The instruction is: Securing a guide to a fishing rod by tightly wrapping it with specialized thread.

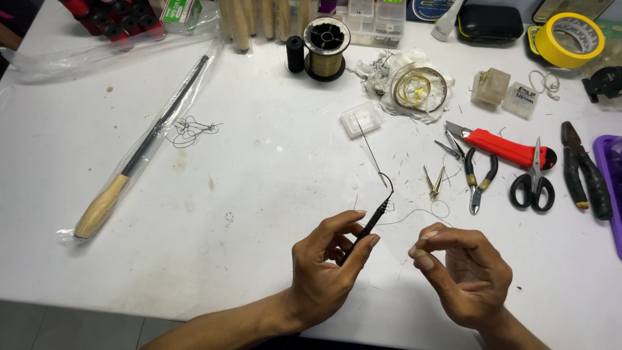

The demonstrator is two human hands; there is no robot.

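A long dark rod with a pale wooden handle [139, 150], sealed in a clear plastic sleeve, lies along the left of a white worktable [259, 188], a loose tangle of dark thread [190, 131] beside it. At centre, the left hand [324, 272] pinches a slim black rod tip with a small wire loop guide [370, 220] between thumb and fingers, its thin end pointing up and away. A fine, nearly clear line [414, 212] curls from the guide towards the right hand [463, 269], whose thumb and forefinger are pressed together, apparently on the line's end, though the line there is too thin to confirm. The guide sits against the rod tip, but any binding round it is too fine to tell, so that work looks to be in its early stage. To the right rest small tweezers [434, 182], yellow-handled pliers [478, 183], a red utility knife [505, 146] and black-handled scissors [534, 183].
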